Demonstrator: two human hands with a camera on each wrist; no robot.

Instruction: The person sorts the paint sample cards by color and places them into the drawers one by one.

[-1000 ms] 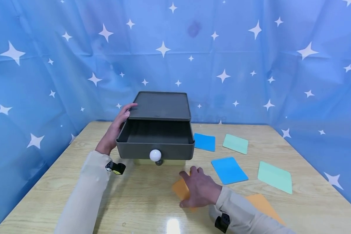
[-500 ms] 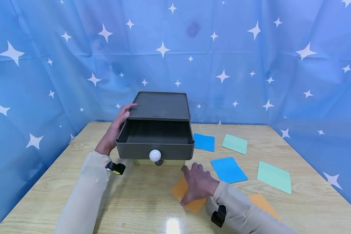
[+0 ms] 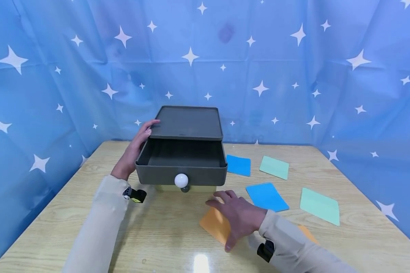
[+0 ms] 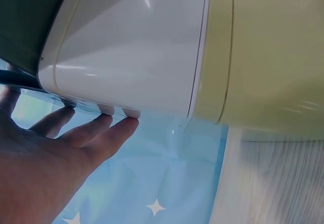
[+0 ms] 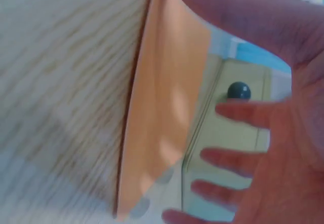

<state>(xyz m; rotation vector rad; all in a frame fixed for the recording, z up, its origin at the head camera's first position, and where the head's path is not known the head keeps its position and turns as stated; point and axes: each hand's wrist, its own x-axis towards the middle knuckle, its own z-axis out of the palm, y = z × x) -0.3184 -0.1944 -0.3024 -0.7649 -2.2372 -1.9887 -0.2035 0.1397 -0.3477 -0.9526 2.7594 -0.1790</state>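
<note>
A small desktop drawer cabinet [image 3: 188,123] stands at the table's centre, its grey top drawer [image 3: 164,176] pulled out with nothing visible inside. A white knob [image 3: 181,180] and a dark knob [image 3: 185,189] show at its front. My left hand [image 3: 131,151] rests along the cabinet's left side, fingers extended; in the left wrist view the fingertips meet its white section [image 4: 131,57]. Over an orange square sheet [image 3: 215,225] my right hand [image 3: 242,217] is spread, thumb apart from the fingers. In the right wrist view the thumb lies close to one end of the sheet [image 5: 162,97].
Two blue sheets [image 3: 267,197] and two pale green sheets [image 3: 319,206] lie to the right on the wooden table [image 3: 157,235]. Another orange sheet [image 3: 307,234] is mostly hidden by the right sleeve. A blue star-patterned curtain [image 3: 205,76] surrounds the table's back and sides.
My right hand has shifted slightly right, and its thumb has moved farther from the fingers. More of the other orange sheet is now covered by the sleeve. The left hand and cabinet have stayed put.
</note>
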